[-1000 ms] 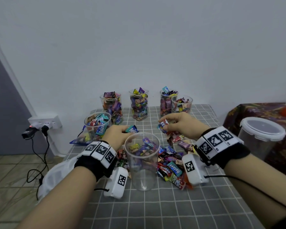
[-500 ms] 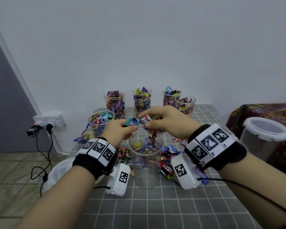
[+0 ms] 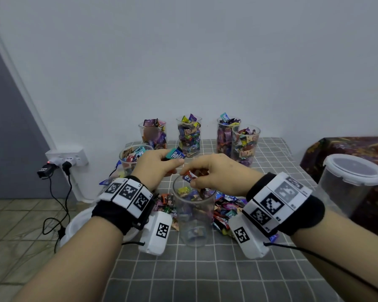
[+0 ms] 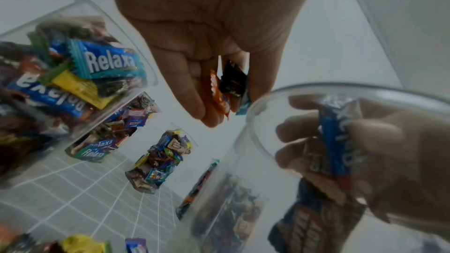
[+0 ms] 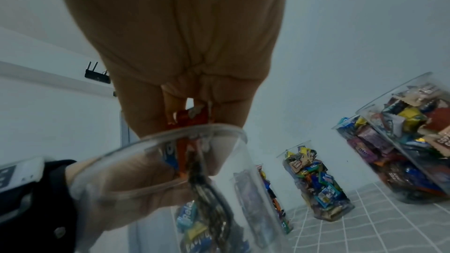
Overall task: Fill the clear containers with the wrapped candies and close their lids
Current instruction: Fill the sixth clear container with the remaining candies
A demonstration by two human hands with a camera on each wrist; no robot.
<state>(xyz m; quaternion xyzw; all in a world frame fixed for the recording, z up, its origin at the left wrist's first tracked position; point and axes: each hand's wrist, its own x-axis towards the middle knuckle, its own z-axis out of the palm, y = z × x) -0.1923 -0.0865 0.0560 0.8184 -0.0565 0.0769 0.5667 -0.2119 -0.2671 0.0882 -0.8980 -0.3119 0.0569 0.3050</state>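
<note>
Centrally, a clear cup [image 3: 193,216], partly filled with wrapped candies, is stood on the grey checked table [image 3: 205,275]. Above its rim, the left hand [image 3: 155,168] is closed around several candies, a teal one [image 3: 174,154] uppermost; the right hand [image 3: 216,177] is pinched on a blue-and-red candy [image 3: 189,177]. Loose candies [image 3: 226,211] are heaped just behind the cup. Five filled cups [image 3: 189,136] are ranged by the wall.
</note>
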